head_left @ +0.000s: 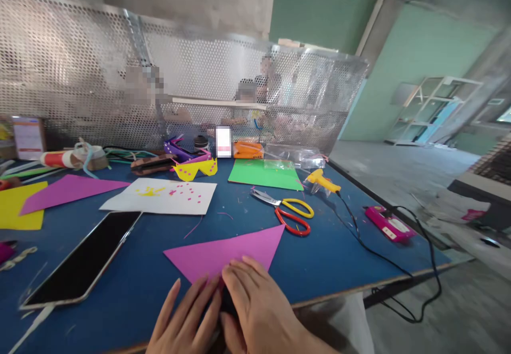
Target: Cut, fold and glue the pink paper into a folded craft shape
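Observation:
A purple foam or paper sheet point(227, 248) with angled edges lies near the table's front edge. My left hand point(189, 317) rests on its lower edge, fingers stretched out and slightly apart. Beside it, my right hand point(259, 306) presses on the same sheet with its fingers together. Something dark point(228, 302) shows between the right thumb and fingers, mostly hidden, so its kind cannot be made out. Scissors point(281, 205) with one yellow and one red handle lie partly open just beyond the sheet.
A phone point(85, 258) on a cable lies left. Behind are a white sheet with pink dots point(187, 197), a yellow mask cutout point(195, 170) and a green sheet point(263, 174). A yellow glue gun point(323, 181) and pink power strip point(389, 223) trail black cables right. A perforated metal screen point(207, 66) stands behind.

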Demonstrator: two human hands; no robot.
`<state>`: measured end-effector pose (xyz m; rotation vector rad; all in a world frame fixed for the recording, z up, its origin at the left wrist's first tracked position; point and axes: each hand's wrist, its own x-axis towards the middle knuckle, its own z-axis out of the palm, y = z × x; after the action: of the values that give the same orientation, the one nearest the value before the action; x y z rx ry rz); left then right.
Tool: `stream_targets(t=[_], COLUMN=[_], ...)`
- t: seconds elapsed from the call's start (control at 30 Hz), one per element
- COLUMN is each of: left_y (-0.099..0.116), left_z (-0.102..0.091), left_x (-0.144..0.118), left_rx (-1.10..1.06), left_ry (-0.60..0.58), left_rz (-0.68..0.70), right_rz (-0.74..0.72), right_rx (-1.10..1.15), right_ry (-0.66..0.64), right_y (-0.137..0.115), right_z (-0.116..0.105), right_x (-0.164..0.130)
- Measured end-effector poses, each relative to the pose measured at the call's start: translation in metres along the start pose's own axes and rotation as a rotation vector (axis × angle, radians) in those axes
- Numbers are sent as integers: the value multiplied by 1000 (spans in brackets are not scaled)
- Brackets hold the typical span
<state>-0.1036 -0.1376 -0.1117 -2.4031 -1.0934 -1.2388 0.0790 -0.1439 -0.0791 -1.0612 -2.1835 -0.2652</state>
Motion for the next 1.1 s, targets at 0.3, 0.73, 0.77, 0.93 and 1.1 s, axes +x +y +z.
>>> stream_targets(t=[0.3, 0.73, 0.77, 0.93, 1.1], left_y=[13, 14, 14, 11, 3], left_z=[-12, -33, -33, -29, -26], left_x=[15, 50, 52, 59, 62], left_rx=[-4, 34, 37, 37, 19], left_ry=[-96, -216, -226, -273, -322], left_rz=[-48, 53, 69, 197, 205], right_rz=[-14, 93, 65, 6, 44], right_rx=[-78, -74, -96, -136, -82], right_ry=[-59, -22, -41, -99, -133], right_y=[-4, 20, 20, 18, 22], right_z=[-19, -52, -51, -49, -46], right_x=[8, -19, -21, -19, -10])
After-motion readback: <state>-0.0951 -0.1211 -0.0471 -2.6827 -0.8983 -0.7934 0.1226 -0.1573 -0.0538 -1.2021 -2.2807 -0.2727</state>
